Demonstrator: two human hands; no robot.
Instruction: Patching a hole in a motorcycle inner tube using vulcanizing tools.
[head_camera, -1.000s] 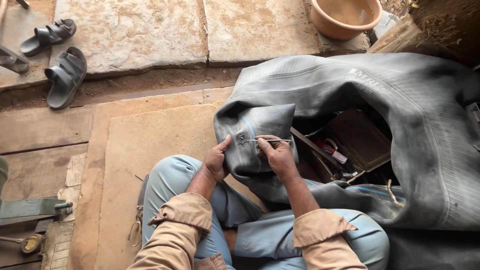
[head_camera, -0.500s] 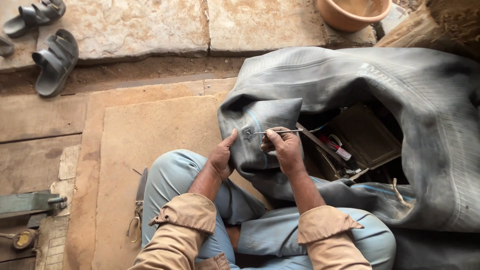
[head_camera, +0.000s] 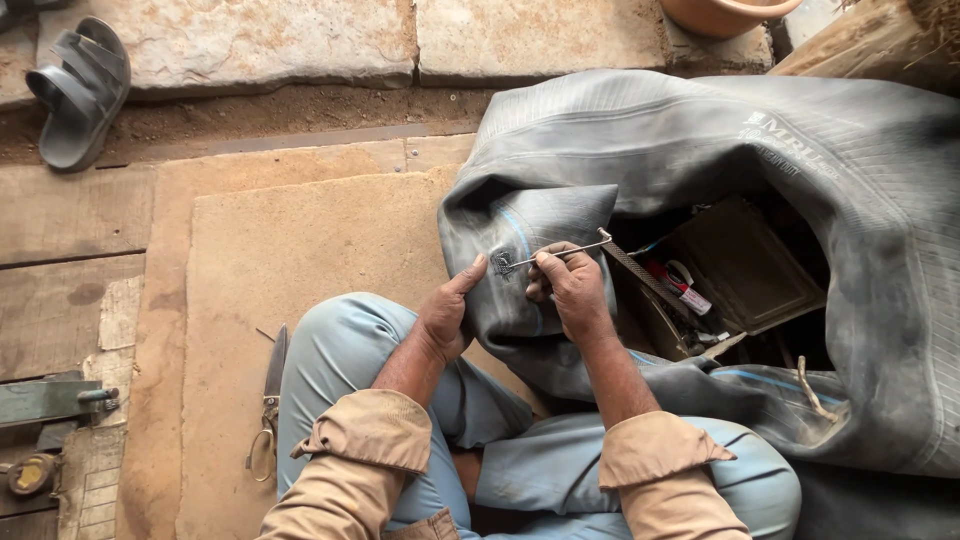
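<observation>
A large grey rubber inner tube (head_camera: 700, 150) lies folded over my knees and the floor. My left hand (head_camera: 447, 315) pinches a fold of the tube, thumb pressed beside a small marked patch (head_camera: 510, 255). My right hand (head_camera: 567, 285) holds a thin metal rod tool (head_camera: 560, 252), its tip resting on that patch. I sit cross-legged in light blue trousers and tan sleeves.
Scissors (head_camera: 270, 400) lie on the brown mat at my left. A dark tool box (head_camera: 740, 265) with small items sits inside the tube's loop. A grey sandal (head_camera: 80, 90) lies at top left, a clay-coloured bowl (head_camera: 725, 12) at top. Metal parts (head_camera: 50, 400) sit at the lower left.
The view has shifted downward. My right hand has shifted the rod tool's tip onto the marked patch, and my left thumb has moved up beside it.
</observation>
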